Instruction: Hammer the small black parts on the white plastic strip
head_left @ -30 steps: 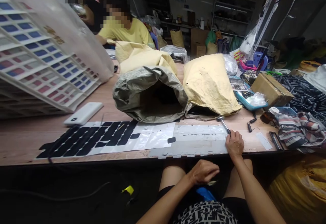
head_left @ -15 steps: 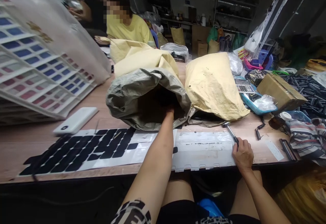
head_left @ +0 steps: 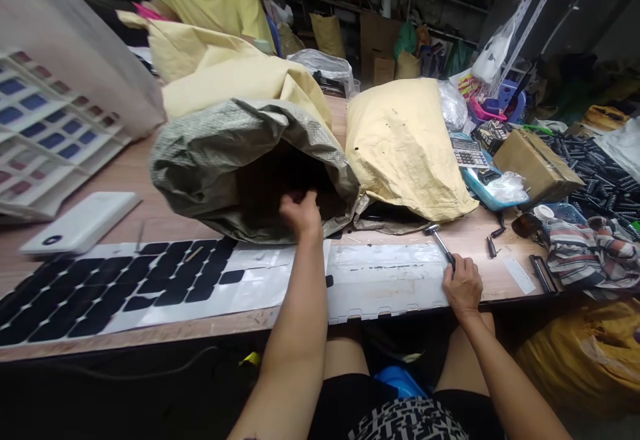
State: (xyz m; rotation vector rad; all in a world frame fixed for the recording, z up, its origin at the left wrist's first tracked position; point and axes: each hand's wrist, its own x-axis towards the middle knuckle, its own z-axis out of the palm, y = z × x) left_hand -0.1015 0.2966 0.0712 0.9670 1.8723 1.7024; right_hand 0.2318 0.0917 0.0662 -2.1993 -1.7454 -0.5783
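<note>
My left hand [head_left: 300,215] is at the mouth of a grey woven sack [head_left: 210,160] lying on the wooden table [head_left: 150,210]. Its fingers are curled just inside the dark opening; what they hold is hidden. My right hand [head_left: 463,287] rests at the table's front edge, closed around the handle of a small metal hammer [head_left: 437,235] whose head lies on a white plastic sheet [head_left: 385,277]. To the left, a sheet covered with rows of black flat pieces [head_left: 125,287] runs along the table.
Yellow sacks [head_left: 407,147] lie behind the grey one. A white power bank [head_left: 80,223] and a stacked sample tray [head_left: 45,133] sit at left. A calculator [head_left: 467,153], cardboard box [head_left: 535,167] and striped cloth [head_left: 590,250] crowd the right. A person in yellow [head_left: 210,0] sits opposite.
My left hand rose from my lap, reached deep into the grey sack, and has now drawn back to its mouth. The right hand stayed on the hammer. The view shifted right.
</note>
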